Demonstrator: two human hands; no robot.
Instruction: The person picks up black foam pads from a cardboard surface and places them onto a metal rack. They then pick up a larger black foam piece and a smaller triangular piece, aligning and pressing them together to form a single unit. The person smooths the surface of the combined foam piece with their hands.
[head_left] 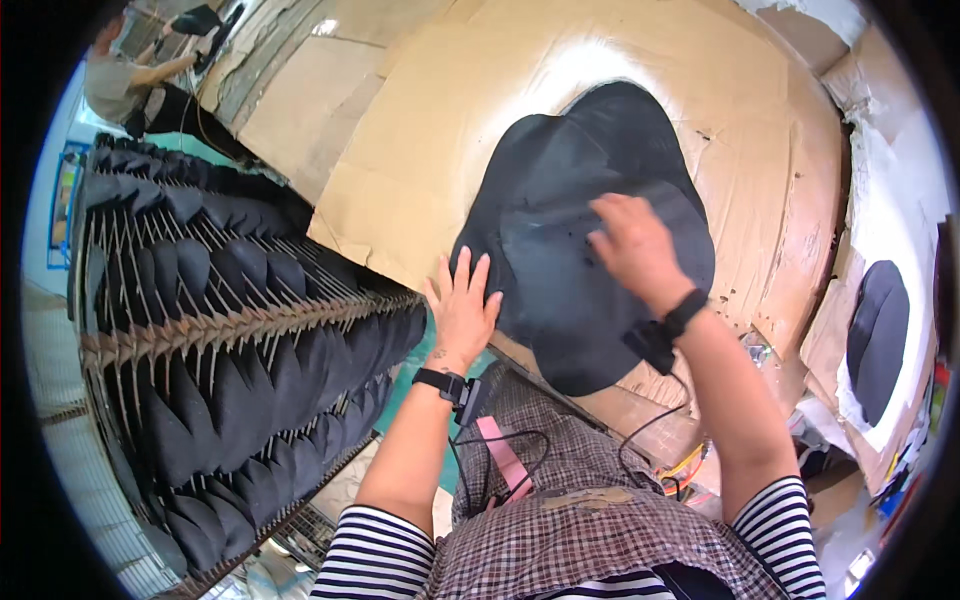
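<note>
A stack of large black oval sheets lies on a cardboard-covered table. My left hand rests flat with fingers spread on the near left edge of the black sheets. My right hand lies on top of the upper black sheet, fingers curled slightly and pressing on it. Both wrists wear black bands with small devices and cables.
A metal rack with several rows of black pieces stands at my left. Another black oval piece lies on white material at the right. A person stands far back left. Cardboard sheets cover the far table.
</note>
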